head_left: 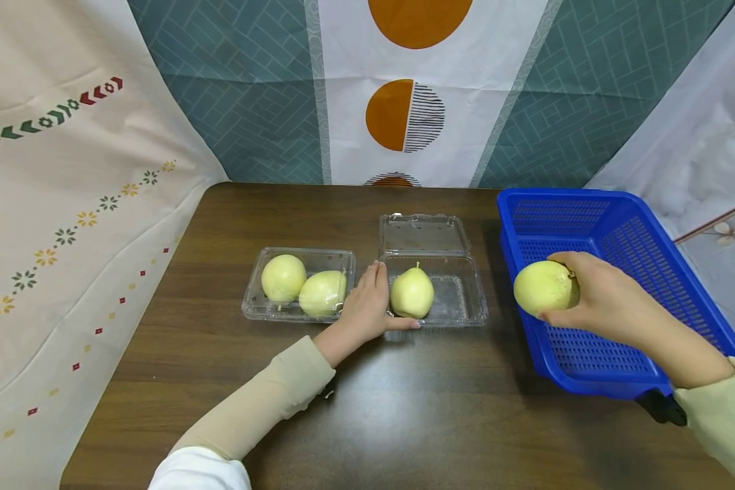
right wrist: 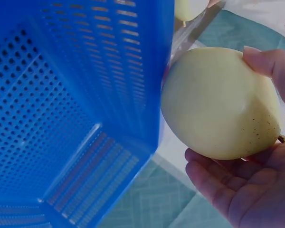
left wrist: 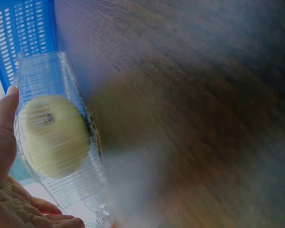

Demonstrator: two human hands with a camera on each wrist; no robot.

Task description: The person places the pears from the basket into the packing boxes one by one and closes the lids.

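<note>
My right hand (head_left: 609,297) grips a round yellow-green pear (head_left: 545,289) over the left side of the blue basket (head_left: 594,384). In the right wrist view, thumb and fingers lie on opposite sides of this pear (right wrist: 221,102), its stem toward the palm. My left hand (head_left: 367,303) rests against the left side of an open clear plastic clamshell box (head_left: 456,292), fingers straight and thumb along its front edge. One pear (head_left: 412,294) stands stem-up in the box's left half; the lid is folded back. The left wrist view shows that pear (left wrist: 57,137) through the clear wall.
Left of my left hand is another clear box (head_left: 254,299) holding two pears (head_left: 284,278), with clear plastic over them. Both boxes and the basket are on a brown wooden table (head_left: 367,408). Patterned cloth (head_left: 263,88) hangs behind and at the sides.
</note>
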